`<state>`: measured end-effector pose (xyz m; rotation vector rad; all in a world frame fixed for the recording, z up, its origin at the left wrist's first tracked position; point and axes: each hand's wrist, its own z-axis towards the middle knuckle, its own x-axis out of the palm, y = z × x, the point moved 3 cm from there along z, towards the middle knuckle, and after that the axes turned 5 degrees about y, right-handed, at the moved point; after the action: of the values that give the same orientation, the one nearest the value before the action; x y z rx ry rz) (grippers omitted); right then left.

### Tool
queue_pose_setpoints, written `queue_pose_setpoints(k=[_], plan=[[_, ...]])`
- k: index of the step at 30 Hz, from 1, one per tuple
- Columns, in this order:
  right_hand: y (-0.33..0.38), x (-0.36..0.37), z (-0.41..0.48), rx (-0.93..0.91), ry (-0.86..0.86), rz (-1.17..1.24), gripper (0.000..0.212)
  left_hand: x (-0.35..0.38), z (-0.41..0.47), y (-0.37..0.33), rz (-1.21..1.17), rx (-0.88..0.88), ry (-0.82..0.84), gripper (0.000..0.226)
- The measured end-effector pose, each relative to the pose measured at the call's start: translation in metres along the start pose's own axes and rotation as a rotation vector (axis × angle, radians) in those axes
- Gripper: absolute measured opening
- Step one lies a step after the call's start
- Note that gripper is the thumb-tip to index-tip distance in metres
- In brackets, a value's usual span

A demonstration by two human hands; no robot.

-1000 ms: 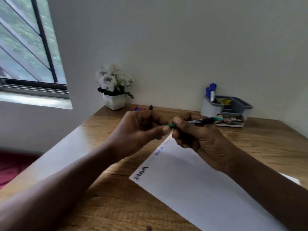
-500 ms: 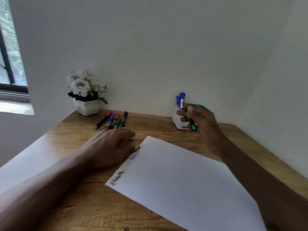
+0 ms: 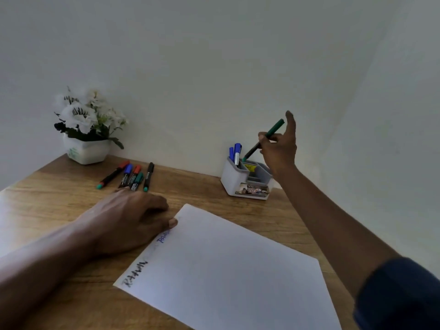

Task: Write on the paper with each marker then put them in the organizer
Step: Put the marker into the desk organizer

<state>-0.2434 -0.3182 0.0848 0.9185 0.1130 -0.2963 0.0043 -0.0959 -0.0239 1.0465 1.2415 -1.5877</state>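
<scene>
Five capped markers (image 3: 133, 176) lie in a row near the far left edge of your wooden desk (image 3: 59, 201), beside a white flower pot (image 3: 87, 151). Your right hand (image 3: 279, 148) pinches a green-capped marker (image 3: 264, 140), tip down over the grey desk organizer (image 3: 247, 178) at the far edge, index finger raised. Your left hand (image 3: 128, 217) rests flat, fingers together, thumb touching the white paper sheet (image 3: 226, 270).
</scene>
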Motion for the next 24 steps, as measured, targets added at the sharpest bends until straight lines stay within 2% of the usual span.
queue_pose_setpoints(k=[2, 7, 12, 14, 16, 18, 20, 22, 24], plan=[[-0.001, 0.006, 0.012, -0.038, 0.008, -0.119, 0.075, 0.001, 0.001, 0.002, -0.021, -0.011, 0.01, 0.055], [-0.016, 0.021, 0.013, -0.077, 0.213, -0.369, 0.07, 0.0, 0.002, 0.001, -0.045, -0.027, 0.021, 0.07], [-0.041, 0.037, 0.006, -0.121, 0.413, -0.662, 0.062, -0.001, 0.001, 0.001, -0.049, -0.032, 0.007, 0.067], [-0.049, 0.04, 0.005, -0.087, 0.481, -0.683, 0.061, 0.0, 0.002, 0.002, -0.047, -0.039, 0.008, 0.061], [-0.049, 0.039, 0.003, -0.095, 0.47, -0.698, 0.063, 0.0, 0.003, 0.003, -0.032, -0.044, 0.007, 0.053], [-0.039, 0.036, -0.002, -0.228, 0.34, -0.725, 0.061, 0.001, 0.004, 0.004, -0.01, -0.041, 0.015, 0.051], [-0.02, 0.037, -0.016, -0.473, 0.178, -0.716, 0.052, 0.003, 0.005, 0.004, 0.001, -0.027, 0.021, 0.053], [-0.002, 0.048, -0.033, -0.655, 0.169, -0.605, 0.041, 0.004, 0.004, 0.004, -0.008, -0.022, 0.021, 0.055], [0.009, 0.067, -0.047, -0.721, 0.272, -0.507, 0.03, 0.006, 0.004, 0.003, -0.009, -0.022, 0.03, 0.056]])
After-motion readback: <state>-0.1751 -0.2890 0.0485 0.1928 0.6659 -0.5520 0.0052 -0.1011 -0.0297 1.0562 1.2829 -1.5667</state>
